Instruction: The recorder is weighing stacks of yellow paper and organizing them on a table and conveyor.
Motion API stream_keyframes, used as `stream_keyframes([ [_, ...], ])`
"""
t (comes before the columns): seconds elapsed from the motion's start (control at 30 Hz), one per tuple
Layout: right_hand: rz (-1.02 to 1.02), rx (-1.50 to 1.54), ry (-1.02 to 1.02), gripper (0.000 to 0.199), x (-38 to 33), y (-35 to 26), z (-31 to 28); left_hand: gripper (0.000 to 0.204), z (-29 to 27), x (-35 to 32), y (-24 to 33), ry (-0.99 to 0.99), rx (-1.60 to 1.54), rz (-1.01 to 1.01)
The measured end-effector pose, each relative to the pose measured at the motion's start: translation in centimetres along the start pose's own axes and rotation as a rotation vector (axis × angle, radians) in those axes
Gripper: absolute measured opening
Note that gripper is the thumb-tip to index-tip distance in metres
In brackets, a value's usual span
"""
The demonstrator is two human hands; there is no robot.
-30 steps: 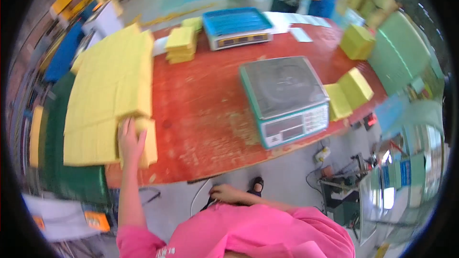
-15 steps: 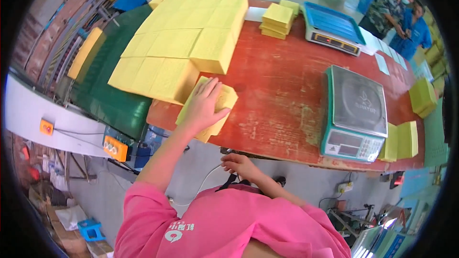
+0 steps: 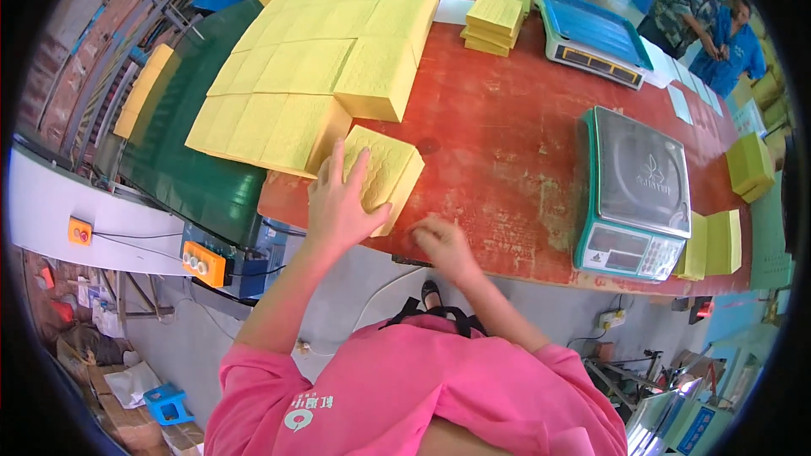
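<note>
A thick stack of yellow embossed paper [image 3: 390,171] lies at the left of the red table's front edge, its layers squared up. My left hand [image 3: 340,207] is at its near left side, fingers spread and thumb by its near edge; the hand does not wrap round the stack. Just right of the stack, over the table's edge, my right hand [image 3: 446,249] has its fingers curled together. Whether anything is between them I cannot make out. Rows of similar yellow paper stacks [image 3: 296,59] sit closely packed beyond my left hand.
A scale [image 3: 638,177] stands on the red table [image 3: 498,152] at the right, with yellow stacks [image 3: 718,243] beside it. Farther back are another scale with a blue tray [image 3: 591,29] and a small pile [image 3: 492,17]. A green conveyor belt [image 3: 203,177] runs at left. Two people stand far right.
My left hand has drawn back from the top of the yellow paper stack to its near left side. The stack's offset layers now line up. My right hand has risen to the table's edge.
</note>
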State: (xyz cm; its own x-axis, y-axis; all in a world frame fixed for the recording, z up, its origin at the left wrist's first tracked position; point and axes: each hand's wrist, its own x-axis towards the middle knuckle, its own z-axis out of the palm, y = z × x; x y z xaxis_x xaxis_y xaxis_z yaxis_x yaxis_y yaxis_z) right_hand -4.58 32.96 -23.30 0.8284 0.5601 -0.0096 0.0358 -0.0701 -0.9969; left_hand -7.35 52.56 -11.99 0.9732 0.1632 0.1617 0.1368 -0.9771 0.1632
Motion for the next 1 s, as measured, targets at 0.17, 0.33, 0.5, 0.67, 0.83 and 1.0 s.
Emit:
stream_keyframes([
  [0.17, 0.052, 0.003, 0.241, 0.022, 7.4, -2.1, -3.5, 0.09, 0.3, 1.6, 1.0, -0.092, 0.038, -0.025],
  [0.33, -0.063, 0.044, 0.245, 0.04, 13.6, 2.1, -2.1, 0.085, -0.1, 1.3, 0.6, -0.102, -0.017, 0.017],
  [0.5, -0.053, -0.02, 0.203, 0.04, 12.2, 2.4, -0.4, 0.079, 2.2, 1.8, -2.9, -0.091, -0.269, -0.083],
  [0.67, -0.122, 0.001, 0.329, 0.037, 3.3, 2.1, -1.0, 0.081, 1.3, -1.4, -0.2, -0.121, -0.18, 0.068],
  [0.83, 0.221, 0.271, 0.16, 0.034, -9.7, 2.0, -2.4, 0.085, 0.8, -3.6, 2.7, -0.18, -0.134, 0.12],
  [1.0, 0.558, 0.741, -0.131, 0.05, -8.8, 8.9, 0.1, 0.085, 1.6, -3.4, 2.4, -0.158, -0.184, 0.161],
])
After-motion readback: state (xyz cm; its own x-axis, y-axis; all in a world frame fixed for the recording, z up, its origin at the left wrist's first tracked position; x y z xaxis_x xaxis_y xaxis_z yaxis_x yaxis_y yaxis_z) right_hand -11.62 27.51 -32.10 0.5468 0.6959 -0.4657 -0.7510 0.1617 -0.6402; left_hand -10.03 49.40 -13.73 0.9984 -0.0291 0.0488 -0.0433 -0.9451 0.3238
